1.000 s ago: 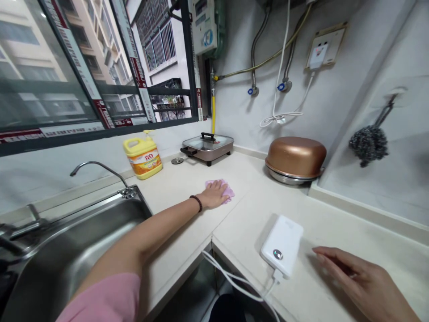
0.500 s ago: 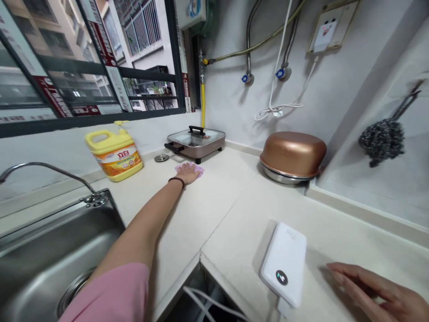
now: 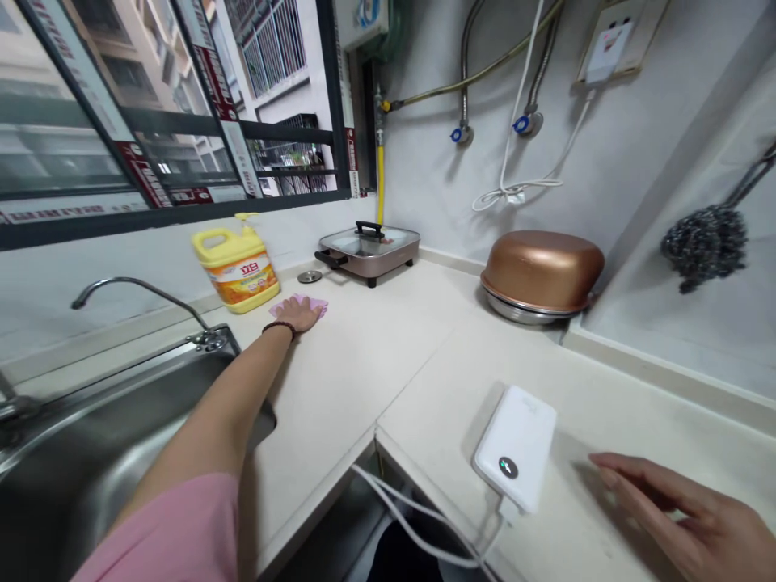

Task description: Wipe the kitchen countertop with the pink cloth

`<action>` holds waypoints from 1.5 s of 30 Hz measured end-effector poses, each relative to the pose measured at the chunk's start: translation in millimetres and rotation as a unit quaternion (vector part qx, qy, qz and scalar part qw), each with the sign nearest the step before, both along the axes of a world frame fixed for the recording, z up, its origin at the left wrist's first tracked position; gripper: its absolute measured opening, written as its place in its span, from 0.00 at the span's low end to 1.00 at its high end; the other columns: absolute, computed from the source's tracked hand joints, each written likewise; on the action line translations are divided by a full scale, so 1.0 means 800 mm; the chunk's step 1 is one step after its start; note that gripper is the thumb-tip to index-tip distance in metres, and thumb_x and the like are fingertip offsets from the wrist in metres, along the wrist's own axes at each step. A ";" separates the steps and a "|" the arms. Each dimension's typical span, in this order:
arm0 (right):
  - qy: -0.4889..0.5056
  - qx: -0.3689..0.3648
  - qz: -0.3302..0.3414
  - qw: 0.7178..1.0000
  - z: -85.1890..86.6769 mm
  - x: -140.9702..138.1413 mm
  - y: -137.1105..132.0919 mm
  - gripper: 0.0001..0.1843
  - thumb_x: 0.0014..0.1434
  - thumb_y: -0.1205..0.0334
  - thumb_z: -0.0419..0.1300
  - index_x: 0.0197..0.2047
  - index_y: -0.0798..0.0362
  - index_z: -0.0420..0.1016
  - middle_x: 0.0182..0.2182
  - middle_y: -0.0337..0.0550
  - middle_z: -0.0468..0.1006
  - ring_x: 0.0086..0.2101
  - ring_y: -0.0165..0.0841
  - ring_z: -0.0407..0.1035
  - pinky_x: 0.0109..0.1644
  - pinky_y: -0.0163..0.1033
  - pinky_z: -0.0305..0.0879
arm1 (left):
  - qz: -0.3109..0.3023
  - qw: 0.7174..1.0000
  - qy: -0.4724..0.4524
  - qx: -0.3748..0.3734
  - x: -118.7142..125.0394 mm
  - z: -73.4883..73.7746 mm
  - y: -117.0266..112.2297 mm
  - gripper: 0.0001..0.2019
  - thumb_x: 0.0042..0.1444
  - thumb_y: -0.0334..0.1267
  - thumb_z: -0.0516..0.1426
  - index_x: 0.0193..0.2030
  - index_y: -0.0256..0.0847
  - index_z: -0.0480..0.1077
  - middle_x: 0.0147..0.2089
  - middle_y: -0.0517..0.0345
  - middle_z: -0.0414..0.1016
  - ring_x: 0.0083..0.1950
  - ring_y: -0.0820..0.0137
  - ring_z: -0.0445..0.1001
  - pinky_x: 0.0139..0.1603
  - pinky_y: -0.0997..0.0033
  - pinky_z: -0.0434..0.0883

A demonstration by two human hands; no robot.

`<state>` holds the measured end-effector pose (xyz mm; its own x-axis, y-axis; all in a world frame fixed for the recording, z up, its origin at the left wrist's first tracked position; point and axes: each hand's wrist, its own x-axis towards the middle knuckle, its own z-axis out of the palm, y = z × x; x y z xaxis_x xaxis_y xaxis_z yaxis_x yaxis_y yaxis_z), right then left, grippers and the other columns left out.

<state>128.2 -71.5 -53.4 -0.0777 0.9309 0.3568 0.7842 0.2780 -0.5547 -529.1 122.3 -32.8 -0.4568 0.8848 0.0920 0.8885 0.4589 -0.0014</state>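
My left hand (image 3: 298, 314) lies flat on a pink cloth (image 3: 318, 306), fingers spread, pressing it against the pale countertop (image 3: 376, 347). Just behind and to the left of it stands a yellow jug of detergent (image 3: 238, 267) with a pump top. A round metal sink lid (image 3: 309, 276) lies behind the cloth, beside an electric pan (image 3: 371, 252) with a glass lid. At the lower right, my right hand (image 3: 691, 509) is partly in view, holding nothing, with its fingers loosely extended. A white power bank (image 3: 516, 449) with a lit display lies to its left.
A steel sink (image 3: 242, 428) with a curved faucet (image 3: 145, 283) is on the left. At the back right, a copper-coloured pot (image 3: 542, 271) rests upside down on a steel one. A white cable (image 3: 418, 546) hangs over the counter's inner corner. A scrubber (image 3: 706, 242) hangs on the right wall.
My left hand and the pink cloth have slid left along the counter, from in front of the electric pan to near the detergent jug. My right hand has barely moved.
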 end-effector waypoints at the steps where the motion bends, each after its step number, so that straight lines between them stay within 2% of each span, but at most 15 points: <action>1: 0.003 0.003 0.004 1.000 0.003 -0.004 0.000 0.22 0.55 0.37 0.61 0.41 0.42 0.85 0.41 0.41 0.85 0.38 0.43 0.81 0.34 0.35 0.78 | -0.006 1.000 0.003 -0.005 -0.001 0.000 -0.012 0.39 0.64 0.61 0.36 0.72 0.36 0.54 0.72 0.30 0.55 0.70 0.41 0.56 0.63 0.41 0.58; 5: 0.010 -0.001 0.034 0.999 0.010 -0.019 -0.002 0.21 0.56 0.39 0.62 0.43 0.43 0.85 0.42 0.41 0.85 0.37 0.42 0.81 0.33 0.35 0.77 | -0.040 0.999 0.014 -0.012 0.010 -0.002 -0.051 0.38 0.65 0.59 0.35 0.73 0.36 0.52 0.72 0.31 0.55 0.71 0.42 0.55 0.64 0.41 0.56; 8: 0.013 -0.009 0.050 0.999 0.011 -0.030 -0.005 0.20 0.59 0.40 0.61 0.43 0.43 0.85 0.43 0.41 0.85 0.38 0.40 0.80 0.36 0.34 0.77 | -0.085 0.996 0.020 -0.017 0.036 -0.002 -0.077 0.38 0.66 0.59 0.35 0.74 0.36 0.50 0.74 0.32 0.52 0.72 0.43 0.53 0.65 0.42 0.55; 11: 0.011 -0.014 0.071 0.997 0.012 -0.041 -0.008 0.19 0.60 0.41 0.60 0.44 0.44 0.84 0.43 0.42 0.85 0.39 0.40 0.80 0.38 0.35 0.76 | -0.140 0.990 0.017 -0.027 0.081 -0.002 -0.099 0.38 0.66 0.59 0.34 0.75 0.37 0.48 0.76 0.35 0.48 0.74 0.44 0.49 0.68 0.42 0.52; 18: 0.003 -0.009 0.082 0.997 0.008 -0.043 -0.004 0.20 0.61 0.42 0.59 0.45 0.45 0.84 0.42 0.43 0.85 0.39 0.41 0.80 0.38 0.36 0.75 | -0.294 0.954 -0.027 -0.043 0.215 -0.004 -0.135 0.40 0.65 0.62 0.35 0.77 0.40 0.41 0.78 0.39 0.36 0.77 0.46 0.38 0.71 0.41 0.43; 20: -0.009 -0.007 0.074 0.997 0.003 -0.035 0.000 0.21 0.60 0.41 0.60 0.45 0.44 0.84 0.43 0.42 0.85 0.39 0.41 0.80 0.38 0.35 0.75 | -0.329 0.943 -0.037 -0.048 0.240 -0.006 -0.148 0.41 0.65 0.63 0.35 0.77 0.40 0.41 0.79 0.40 0.35 0.77 0.45 0.36 0.72 0.41 0.42; 22: -0.020 -0.002 0.070 0.997 -0.002 -0.025 0.004 0.21 0.60 0.40 0.60 0.45 0.44 0.84 0.43 0.42 0.85 0.40 0.41 0.80 0.38 0.35 0.76 | -0.348 0.935 -0.042 -0.050 0.250 -0.008 -0.162 0.41 0.64 0.63 0.35 0.77 0.41 0.40 0.79 0.41 0.34 0.78 0.46 0.35 0.73 0.42 0.41; 25: -0.027 0.006 0.066 0.997 -0.006 -0.013 0.009 0.23 0.59 0.39 0.60 0.46 0.45 0.84 0.44 0.42 0.85 0.41 0.42 0.80 0.40 0.36 0.77 | -0.342 0.938 -0.040 -0.045 0.236 -0.011 -0.176 0.41 0.64 0.64 0.36 0.77 0.42 0.41 0.79 0.42 0.35 0.78 0.47 0.36 0.73 0.44 0.42; 28: -0.026 0.007 0.059 0.998 -0.007 -0.011 0.008 0.23 0.58 0.38 0.60 0.46 0.44 0.84 0.45 0.42 0.84 0.42 0.43 0.80 0.41 0.37 0.77 | -0.286 0.958 -0.025 -0.030 0.187 -0.011 -0.178 0.41 0.65 0.63 0.36 0.76 0.39 0.44 0.78 0.37 0.39 0.77 0.46 0.40 0.72 0.43 0.44; 33: -0.006 0.001 0.075 0.997 -0.003 -0.020 0.004 0.22 0.58 0.40 0.60 0.46 0.44 0.84 0.45 0.42 0.84 0.43 0.43 0.80 0.41 0.37 0.77 | -0.081 0.997 -0.006 -0.016 0.071 0.002 -0.159 0.39 0.66 0.60 0.36 0.74 0.34 0.49 0.75 0.29 0.47 0.74 0.42 0.50 0.67 0.41 0.52; 36: -0.003 0.006 0.070 0.997 0.000 -0.023 0.003 0.21 0.58 0.40 0.60 0.45 0.44 0.84 0.44 0.41 0.85 0.41 0.42 0.80 0.39 0.36 0.77 | 0.011 1.000 -0.001 -0.020 0.027 0.008 -0.147 0.38 0.66 0.60 0.36 0.73 0.34 0.51 0.74 0.28 0.50 0.73 0.41 0.52 0.66 0.42 0.54; 38: -0.004 0.011 0.067 0.998 0.002 -0.024 0.002 0.21 0.58 0.40 0.60 0.45 0.44 0.84 0.43 0.41 0.85 0.40 0.42 0.80 0.38 0.36 0.77 | 0.030 0.999 0.002 -0.019 0.019 0.009 -0.144 0.38 0.66 0.59 0.36 0.73 0.34 0.52 0.73 0.28 0.51 0.72 0.41 0.53 0.65 0.42 0.55; 40: -0.003 0.011 0.069 0.998 0.004 -0.026 0.000 0.21 0.59 0.40 0.60 0.45 0.44 0.84 0.43 0.42 0.85 0.40 0.42 0.80 0.38 0.36 0.76 | 0.022 1.000 0.005 -0.019 0.027 0.008 -0.149 0.38 0.66 0.58 0.36 0.73 0.33 0.51 0.73 0.27 0.51 0.72 0.42 0.54 0.65 0.43 0.55; 42: 0.000 0.003 0.077 0.997 0.004 -0.030 -0.002 0.21 0.60 0.41 0.60 0.46 0.44 0.84 0.44 0.42 0.85 0.40 0.42 0.80 0.38 0.36 0.76 | -0.016 1.000 0.009 -0.022 0.047 0.005 -0.161 0.37 0.67 0.57 0.36 0.74 0.33 0.51 0.73 0.28 0.51 0.72 0.43 0.54 0.65 0.44 0.55; 45: 0.008 -0.005 0.092 0.996 0.006 -0.037 -0.004 0.19 0.60 0.42 0.60 0.45 0.44 0.84 0.43 0.40 0.85 0.41 0.41 0.80 0.39 0.36 0.76 | -0.120 0.992 0.018 -0.022 0.090 -0.001 -0.194 0.37 0.67 0.57 0.36 0.75 0.33 0.49 0.74 0.30 0.50 0.73 0.45 0.52 0.68 0.45 0.52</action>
<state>98.5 -74.7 -48.9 -0.2421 0.9050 0.3497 0.7108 0.4108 -0.5710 -457.2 -33.3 -33.6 -0.2295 0.9713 0.0625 0.9712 0.2328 -0.0507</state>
